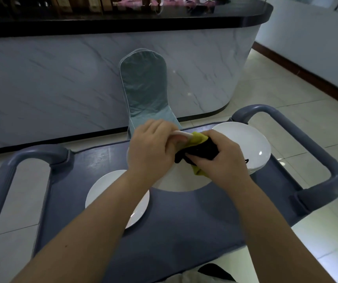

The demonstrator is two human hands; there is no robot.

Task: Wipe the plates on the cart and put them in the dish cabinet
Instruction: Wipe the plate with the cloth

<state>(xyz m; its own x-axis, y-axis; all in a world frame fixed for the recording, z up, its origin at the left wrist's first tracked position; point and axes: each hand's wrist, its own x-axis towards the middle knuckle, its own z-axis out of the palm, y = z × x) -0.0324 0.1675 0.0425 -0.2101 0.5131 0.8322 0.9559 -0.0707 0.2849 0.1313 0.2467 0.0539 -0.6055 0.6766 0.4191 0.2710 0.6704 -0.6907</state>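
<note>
Here the left hand (149, 148) grips the far rim of a tilted plate (176, 181) over the middle of the cart (184, 221). The right hand (217, 158), close beside it, clamps a cloth (198, 141) against this plate. A second plate (110, 193) lies at 7 o'clock from the hands, a third plate (245, 144) at 2 o'clock.

Pale teal fabric-covered chair back (143, 88): upright, directly beyond the left hand (149, 148). Behind it, curved grey-veined white marble-look counter front (61, 78) with glossy black top (164, 19). Blurred pink items (131, 3) on top, possibly folded cloth. Cream glossy floor tiles (282, 92) right of the right hand (221, 160); dark brown skirting board (307, 75) farther right.
</note>
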